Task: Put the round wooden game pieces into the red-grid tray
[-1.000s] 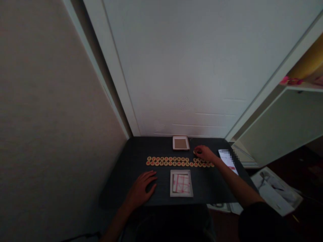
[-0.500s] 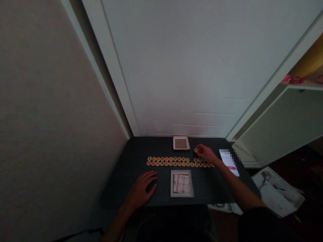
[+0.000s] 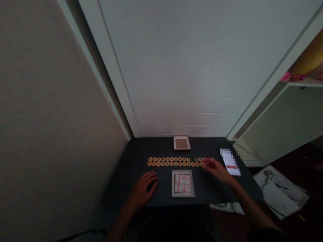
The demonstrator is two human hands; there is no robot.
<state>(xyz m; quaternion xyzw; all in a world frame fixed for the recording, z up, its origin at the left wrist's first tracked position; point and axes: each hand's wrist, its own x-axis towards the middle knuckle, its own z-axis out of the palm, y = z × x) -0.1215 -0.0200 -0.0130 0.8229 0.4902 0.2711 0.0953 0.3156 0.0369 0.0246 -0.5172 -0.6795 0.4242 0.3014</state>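
Two long rows of round xiangqi pieces [image 3: 171, 164] with red and dark characters lie across the dark table. The upper row has a gap right of its middle. My right hand [image 3: 214, 168] is over the right part of the rows, thumb and fingers closed on a xiangqi piece [image 3: 202, 164] at the fingertips. It covers several pieces behind it. My left hand [image 3: 142, 188] rests on the table, fingers apart and holding nothing, below the left end of the rows. Between the hands stands a pale box tray [image 3: 173, 185] with a folded sheet printed in red lines [image 3: 184, 183].
At the back of the dark table [image 3: 121, 178] is a shallow white-rimmed box lid [image 3: 182, 144]. A lit phone [image 3: 230, 162] lies at the right edge. A white panel [image 3: 176, 67] rises directly behind the table. Papers or packaging [image 3: 282, 191] lie lower down at the right.
My right hand has come down toward me from above the upper row to the lower row, with the piece at its fingertips. My left hand has stayed in place.
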